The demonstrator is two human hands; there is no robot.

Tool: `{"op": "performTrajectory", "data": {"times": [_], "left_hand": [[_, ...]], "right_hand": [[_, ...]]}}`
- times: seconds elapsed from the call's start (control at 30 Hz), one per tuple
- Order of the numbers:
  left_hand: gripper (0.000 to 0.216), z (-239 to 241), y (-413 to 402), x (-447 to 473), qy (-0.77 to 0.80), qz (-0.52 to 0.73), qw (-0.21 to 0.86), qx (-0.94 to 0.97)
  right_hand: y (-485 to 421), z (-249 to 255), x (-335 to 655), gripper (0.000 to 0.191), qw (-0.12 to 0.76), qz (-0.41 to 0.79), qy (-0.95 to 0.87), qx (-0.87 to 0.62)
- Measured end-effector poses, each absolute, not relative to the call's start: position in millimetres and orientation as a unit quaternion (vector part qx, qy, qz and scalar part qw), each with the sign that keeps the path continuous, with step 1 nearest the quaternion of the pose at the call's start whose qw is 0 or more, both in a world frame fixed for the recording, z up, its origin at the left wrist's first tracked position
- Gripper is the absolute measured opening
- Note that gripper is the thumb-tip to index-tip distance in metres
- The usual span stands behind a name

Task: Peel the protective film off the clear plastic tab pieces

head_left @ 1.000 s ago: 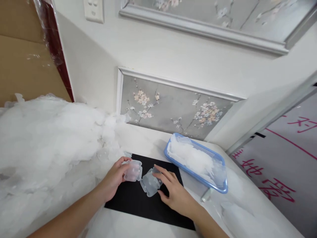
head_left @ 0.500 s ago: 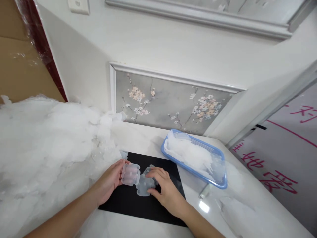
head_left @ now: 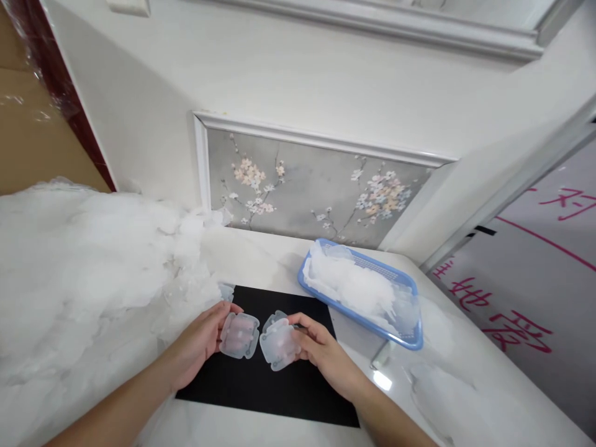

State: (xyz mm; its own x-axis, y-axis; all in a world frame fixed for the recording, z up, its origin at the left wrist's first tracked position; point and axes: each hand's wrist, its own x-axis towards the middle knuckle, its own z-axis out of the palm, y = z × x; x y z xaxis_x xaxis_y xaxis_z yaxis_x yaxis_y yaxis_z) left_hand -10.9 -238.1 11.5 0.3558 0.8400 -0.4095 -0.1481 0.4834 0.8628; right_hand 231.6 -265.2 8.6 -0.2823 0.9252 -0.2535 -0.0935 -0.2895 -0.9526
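My left hand (head_left: pixel 198 343) grips a small translucent plastic piece (head_left: pixel 239 335) by its left edge, fingers showing through it. My right hand (head_left: pixel 321 351) holds a second translucent plastic piece (head_left: pixel 278 341) of the same rounded square shape by its right side. Both pieces are held side by side, slightly apart, just above a black mat (head_left: pixel 274 388) on the white table. A great heap of the same translucent pieces (head_left: pixel 84 273) lies to the left, reaching the mat's corner.
A blue tray (head_left: pixel 358 316) holding more translucent pieces stands at the right behind the mat. A small metal object (head_left: pixel 382 355) lies by the tray's front edge. Clear plastic film (head_left: pixel 447 397) lies at the right front. A wall with floral panels stands behind.
The right hand lifted its piece off the mat and turned it upright beside the left one. The two pieces have drawn apart slightly. The camera view has tipped down and left.
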Motion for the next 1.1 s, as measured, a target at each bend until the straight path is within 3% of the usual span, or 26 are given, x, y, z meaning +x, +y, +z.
{"op": "performTrajectory", "data": {"times": [0.63, 0.77, 0.9, 1.1], "left_hand": [[0.044, 14.0, -240.0, -12.0, 0.467, 0.316, 0.725, 0.396], [0.042, 12.9, -240.6, -12.4, 0.469, 0.317, 0.726, 0.392], [0.029, 15.9, -240.1, -11.1, 0.469, 0.315, 0.731, 0.382], [0.027, 22.9, -240.3, -7.6, 0.473, 0.314, 0.74, 0.36]], "right_hand": [[-261.2, 3.7, 239.1, 0.028, 0.384, 0.703, -0.433, -0.413], [-262.5, 3.1, 238.9, 0.043, 0.381, 0.642, -0.515, -0.421], [-263.8, 1.5, 239.6, 0.023, 0.351, 0.529, -0.632, -0.444], [-265.3, 1.6, 241.0, 0.014, 0.35, 0.412, -0.691, -0.48]]}}
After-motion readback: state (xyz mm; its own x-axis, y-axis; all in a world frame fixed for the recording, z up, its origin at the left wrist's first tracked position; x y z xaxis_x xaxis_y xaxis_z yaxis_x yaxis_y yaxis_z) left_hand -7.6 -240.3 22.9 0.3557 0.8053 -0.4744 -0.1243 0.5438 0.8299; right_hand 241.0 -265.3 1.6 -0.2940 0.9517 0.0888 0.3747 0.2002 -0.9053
